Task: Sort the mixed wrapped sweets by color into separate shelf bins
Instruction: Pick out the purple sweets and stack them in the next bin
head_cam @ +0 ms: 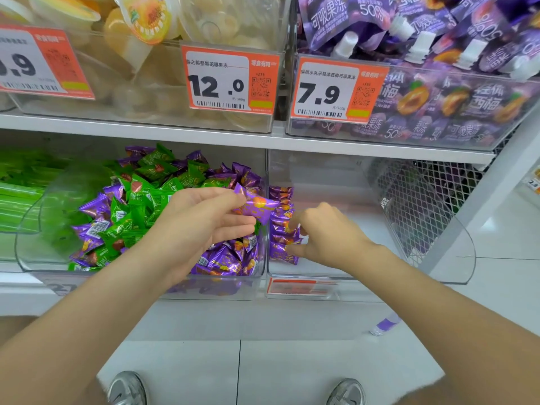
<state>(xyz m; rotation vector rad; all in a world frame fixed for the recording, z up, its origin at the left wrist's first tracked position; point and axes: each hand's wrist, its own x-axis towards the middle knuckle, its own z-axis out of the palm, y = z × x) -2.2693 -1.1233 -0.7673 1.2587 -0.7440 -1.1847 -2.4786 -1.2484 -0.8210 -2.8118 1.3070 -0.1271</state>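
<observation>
- Pinching a purple sweet point(257, 206) between thumb and fingers, the left hand point(204, 220) is hovering over the right side of the mixed bin point(36, 252), which is holding a jumbled pile of green and purple sweets point(137, 209).
- The right hand point(327, 235) is gripping a row of purple sweets point(281, 229) with thumb and curled fingers, against the left wall of the neighbouring bin point(438, 258).

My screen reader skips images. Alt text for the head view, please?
A person's left hand pinches a purple sweet above a bin of mixed green and purple sweets, while the right hand holds a row of purple sweets in the neighbouring bin.
</observation>
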